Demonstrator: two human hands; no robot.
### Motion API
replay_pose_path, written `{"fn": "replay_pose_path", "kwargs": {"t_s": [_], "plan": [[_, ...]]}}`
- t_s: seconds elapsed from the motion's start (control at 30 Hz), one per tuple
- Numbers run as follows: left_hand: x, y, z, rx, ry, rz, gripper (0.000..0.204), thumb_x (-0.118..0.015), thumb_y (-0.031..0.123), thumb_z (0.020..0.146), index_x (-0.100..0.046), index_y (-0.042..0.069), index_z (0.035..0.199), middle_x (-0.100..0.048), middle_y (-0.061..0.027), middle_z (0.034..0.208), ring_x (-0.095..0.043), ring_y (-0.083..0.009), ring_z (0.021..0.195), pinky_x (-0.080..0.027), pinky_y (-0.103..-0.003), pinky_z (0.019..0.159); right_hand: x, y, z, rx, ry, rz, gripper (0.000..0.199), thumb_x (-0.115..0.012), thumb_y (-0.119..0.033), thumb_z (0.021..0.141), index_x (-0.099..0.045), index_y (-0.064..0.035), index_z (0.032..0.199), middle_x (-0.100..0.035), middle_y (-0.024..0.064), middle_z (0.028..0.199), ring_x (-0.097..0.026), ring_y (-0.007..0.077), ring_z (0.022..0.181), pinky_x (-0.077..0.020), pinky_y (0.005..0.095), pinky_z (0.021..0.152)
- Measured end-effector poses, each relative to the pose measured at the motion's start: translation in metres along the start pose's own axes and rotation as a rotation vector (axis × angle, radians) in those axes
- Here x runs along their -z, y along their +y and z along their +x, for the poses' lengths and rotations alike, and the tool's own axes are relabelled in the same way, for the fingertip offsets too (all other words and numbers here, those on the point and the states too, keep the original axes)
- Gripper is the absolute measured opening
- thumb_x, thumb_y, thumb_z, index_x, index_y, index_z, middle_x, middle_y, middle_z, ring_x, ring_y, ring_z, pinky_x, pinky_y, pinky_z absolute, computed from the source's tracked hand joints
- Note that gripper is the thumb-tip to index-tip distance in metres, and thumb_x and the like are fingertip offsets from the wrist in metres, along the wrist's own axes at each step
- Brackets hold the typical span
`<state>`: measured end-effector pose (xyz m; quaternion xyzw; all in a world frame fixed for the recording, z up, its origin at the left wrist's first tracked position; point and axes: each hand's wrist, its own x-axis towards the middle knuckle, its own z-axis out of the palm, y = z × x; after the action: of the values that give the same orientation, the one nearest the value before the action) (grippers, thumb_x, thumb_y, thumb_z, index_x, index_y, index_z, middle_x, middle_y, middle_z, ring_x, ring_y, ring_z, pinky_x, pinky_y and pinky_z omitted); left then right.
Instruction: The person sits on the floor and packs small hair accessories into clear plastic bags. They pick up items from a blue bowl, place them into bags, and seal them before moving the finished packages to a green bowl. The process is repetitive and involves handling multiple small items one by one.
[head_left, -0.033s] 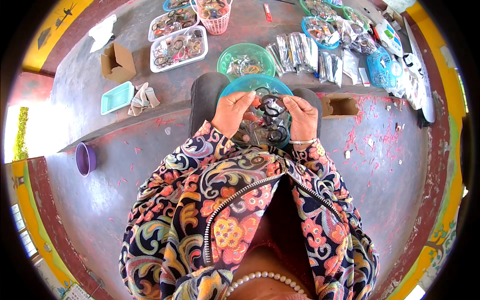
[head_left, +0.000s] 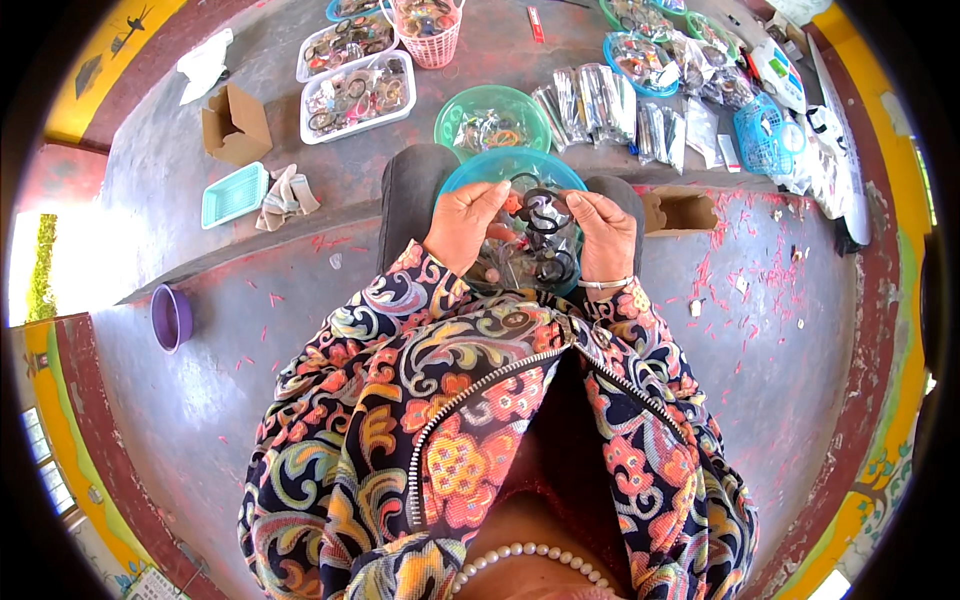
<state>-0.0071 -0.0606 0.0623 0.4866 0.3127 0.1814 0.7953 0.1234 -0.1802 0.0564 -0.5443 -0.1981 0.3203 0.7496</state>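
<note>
Fingers (head_left: 505,205) of left hand (head_left: 465,225) pinched on edge of clear packet (head_left: 520,262); right hand (head_left: 605,232) fingers closed on black rings (head_left: 540,210), held just above packet mouth; both over blue bowl (head_left: 480,175) on lap; judging: packing mid-way, some rings already inside packet, more loose in bowl; outward: green bowl (head_left: 492,120) of bands beyond, row of filled packets (head_left: 600,105) near, white trays (head_left: 355,95) and pink basket (head_left: 430,40) further left.

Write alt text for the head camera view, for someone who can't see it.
Both hands, left hand and right hand, hold small black rings over a blue plastic bowl on the person's lap. Beyond lie a green bowl, white trays of rings and clear packets.
</note>
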Motion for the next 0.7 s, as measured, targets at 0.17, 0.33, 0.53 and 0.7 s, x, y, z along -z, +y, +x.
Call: {"fn": "replay_pose_path", "kwargs": {"t_s": [0.17,0.33,0.53,0.7], "plan": [[0.0,-0.002,0.001,0.061,0.034,-0.053,0.023,-0.052,0.024,0.087,-0.059,0.002,0.09,-0.059,-0.0041,0.083,-0.055,-0.0092,0.073,-0.048,-0.021,0.053,0.0,0.006,-0.001,-0.022,0.031,0.036,0.013,-0.06,-0.006,0.079,-0.063,0.0045,0.087,-0.064,0.0076,0.078,-0.058,0.0109,0.07,-0.0444,0.0209,0.067],[0.006,0.001,0.004,0.125,-0.048,-0.075,0.024,-0.051,0.025,0.088,-0.059,0.003,0.091,-0.059,-0.003,0.084,-0.055,-0.0082,0.074,-0.046,-0.019,0.054,0.005,0.009,0.004,-0.086,0.084,-0.013,0.012,-0.061,-0.007,0.079,-0.064,0.0035,0.085,-0.063,0.0059,0.075,-0.054,0.0085,0.064,-0.0403,0.0186,0.06],[0.01,0.008,0.003,0.113,-0.068,-0.021,0.023,-0.051,0.025,0.087,-0.061,0.003,0.09,-0.061,-0.0028,0.086,-0.054,-0.0065,0.073,-0.045,-0.018,0.053,0.002,0.009,0.006,-0.145,0.119,0.043,0.012,-0.062,-0.007,0.078,-0.064,0.0034,0.084,-0.063,0.0044,0.073,-0.052,0.0071,0.065,-0.0389,0.0187,0.06],[0.021,0.026,0.008,0.018,-0.026,0.086,0.025,-0.05,0.026,0.087,-0.062,0.005,0.089,-0.062,-0.0014,0.088,-0.053,-0.0064,0.077,-0.041,-0.019,0.052,-0.002,-0.003,0.01,-0.038,0.018,-0.221,0.027,-0.053,-0.024,0.086,-0.064,0.0012,0.087,-0.063,0.0055,0.078,-0.054,0.0085,0.07,-0.0398,0.0216,0.062]]}}
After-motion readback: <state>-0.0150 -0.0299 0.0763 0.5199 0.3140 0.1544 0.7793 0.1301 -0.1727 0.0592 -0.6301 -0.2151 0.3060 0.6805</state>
